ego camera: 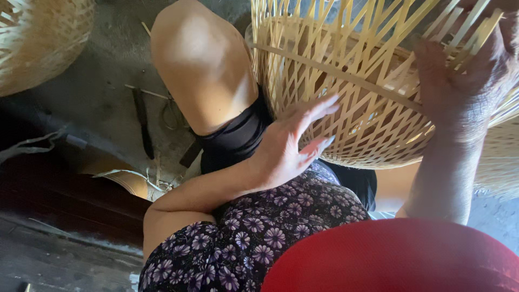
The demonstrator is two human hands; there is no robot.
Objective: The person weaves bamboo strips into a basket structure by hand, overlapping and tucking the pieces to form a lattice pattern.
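Observation:
A half-woven bamboo basket (351,81) of pale open lattice rests against my knee (200,59) and lap. My left hand (289,146) lies flat against the basket's lower side, fingers spread and holding nothing. At the upper right my right hand (465,81) grips the loose upright bamboo strips (459,27) at the basket's rim, with fingers curled among them.
Another woven basket (38,38) sits at the top left. A dark knife-like tool (143,124) and scraps of bamboo lie on the grey floor to the left of my knee. A red rounded object (394,254) fills the bottom right. My flowered garment (254,238) covers my lap.

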